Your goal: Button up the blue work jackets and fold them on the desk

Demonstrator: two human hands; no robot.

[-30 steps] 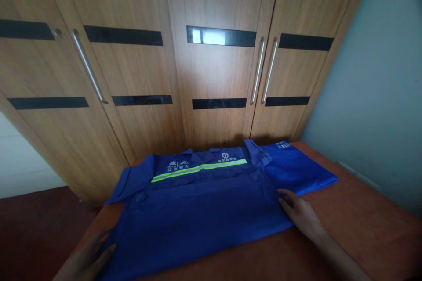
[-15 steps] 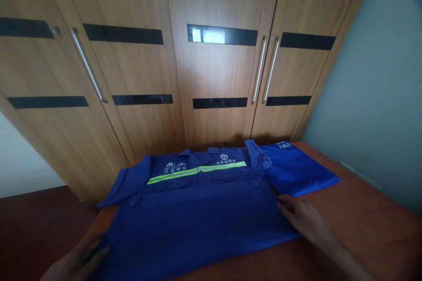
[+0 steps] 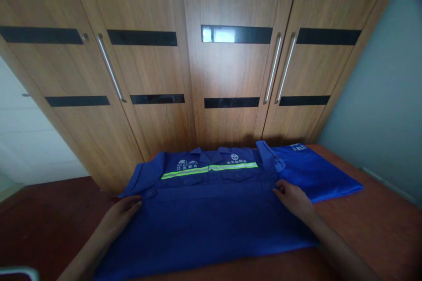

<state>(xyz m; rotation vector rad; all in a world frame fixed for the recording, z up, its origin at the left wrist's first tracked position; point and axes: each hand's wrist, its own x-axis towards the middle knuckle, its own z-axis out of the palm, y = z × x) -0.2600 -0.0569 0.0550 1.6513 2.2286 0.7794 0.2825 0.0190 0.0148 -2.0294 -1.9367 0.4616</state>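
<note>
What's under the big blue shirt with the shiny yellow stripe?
The blue work shirt with the yellow-green stripe lies on a reddish-brown wooden table. Its right sleeve overlaps a folded blue garment. Anything else beneath is covered.

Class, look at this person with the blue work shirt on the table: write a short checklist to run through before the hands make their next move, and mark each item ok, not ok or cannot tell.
1. Blue work shirt spread front up on the table: ok.
2. Left hand flat on the shirt's left edge below the sleeve: ok.
3. Right hand flat on the shirt's right edge: ok.
4. Reflective stripe lies straight across the chest: ok.
5. Folded blue garment clear of the shirt: not ok, the shirt's right sleeve lies on it.
6. Shirt's lower hem fully on the table: cannot tell.
</note>
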